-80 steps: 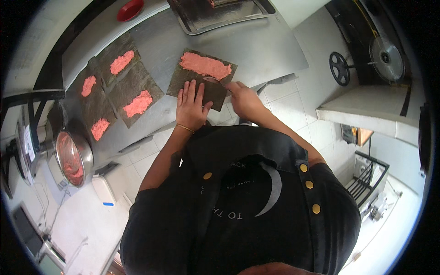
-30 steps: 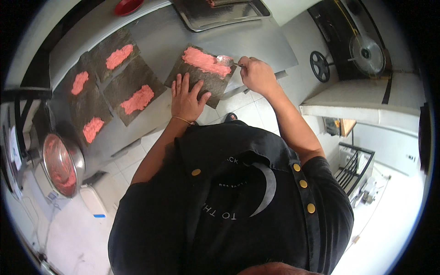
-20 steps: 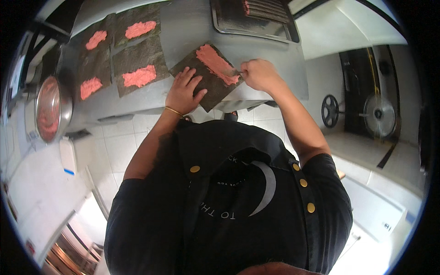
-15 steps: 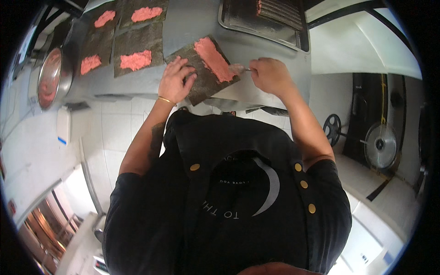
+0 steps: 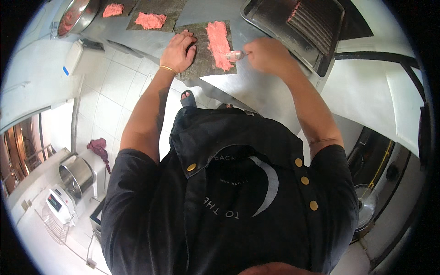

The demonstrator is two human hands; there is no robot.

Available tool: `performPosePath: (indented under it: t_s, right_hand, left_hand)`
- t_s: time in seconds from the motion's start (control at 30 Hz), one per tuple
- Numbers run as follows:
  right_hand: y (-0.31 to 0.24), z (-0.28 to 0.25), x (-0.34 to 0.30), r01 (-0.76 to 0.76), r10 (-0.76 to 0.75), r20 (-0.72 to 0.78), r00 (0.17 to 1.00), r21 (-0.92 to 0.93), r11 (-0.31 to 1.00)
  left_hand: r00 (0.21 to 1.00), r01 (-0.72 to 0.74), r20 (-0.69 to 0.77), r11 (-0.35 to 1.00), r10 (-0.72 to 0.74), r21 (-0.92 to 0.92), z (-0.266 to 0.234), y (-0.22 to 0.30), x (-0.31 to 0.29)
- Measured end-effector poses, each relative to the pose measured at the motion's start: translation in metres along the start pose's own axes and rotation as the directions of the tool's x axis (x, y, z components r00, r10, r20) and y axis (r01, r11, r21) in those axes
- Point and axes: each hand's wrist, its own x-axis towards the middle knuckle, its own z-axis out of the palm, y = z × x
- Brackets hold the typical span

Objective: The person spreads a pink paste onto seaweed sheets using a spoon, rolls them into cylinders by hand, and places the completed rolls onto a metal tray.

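A dark green seaweed sheet lies on the metal table in front of me. A long strip of pink paste runs down its right half. My left hand rests on the sheet's left side, fingers stretched out and holding nothing. In my closed right hand is a metal spoon, its bowl touching the lower right edge of the paste. Much of the spoon's handle is hidden by the fingers. Further left, another seaweed sheet carries a patch of pink paste.
A metal bowl smeared with pink stands at the far left. At the right lies a metal tray holding several dark rolls. Behind on the left are a steel pot and a purple cloth.
The whole view has turned, so the table edge now slopes down to the right. The spoon's bowl has shifted along the paste's right edge. My left hand stays on the sheet.
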Motion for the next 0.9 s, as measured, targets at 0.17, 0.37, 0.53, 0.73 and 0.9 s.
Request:
performPosePath:
  t_s: [0.17, 0.37, 0.53, 0.73, 0.9]
  right_hand:
    - [0.014, -0.004, 0.036, 0.046, -0.039, -0.082, 0.996, 0.08, 0.996]
    - [0.021, 0.008, 0.071, 0.058, -0.052, -0.048, 0.998, 0.145, 0.988]
    - [0.012, 0.028, 0.001, 0.142, -0.152, 0.036, 0.988, 0.198, 0.97]
    - [0.015, 0.026, 0.005, 0.074, -0.072, -0.02, 0.997, 0.32, 0.944]
    - [0.008, 0.033, -0.014, 0.16, -0.166, 0.019, 0.986, 0.183, 0.97]
  left_hand:
    - [1.0, -0.03, -0.005, 0.998, 0.03, 0.047, 0.001, 0.001, 0.002]
    - [1.0, -0.028, 0.004, 0.998, 0.028, 0.062, 0.002, -0.005, 0.003]
    - [1.0, 0.017, 0.001, 0.997, -0.017, 0.078, -0.001, 0.001, 0.0]
    - [1.0, -0.007, 0.015, 0.996, 0.005, 0.089, -0.001, -0.001, 0.003]
    - [1.0, 0.005, 0.019, 0.996, -0.007, 0.089, -0.001, 0.0, 0.002]
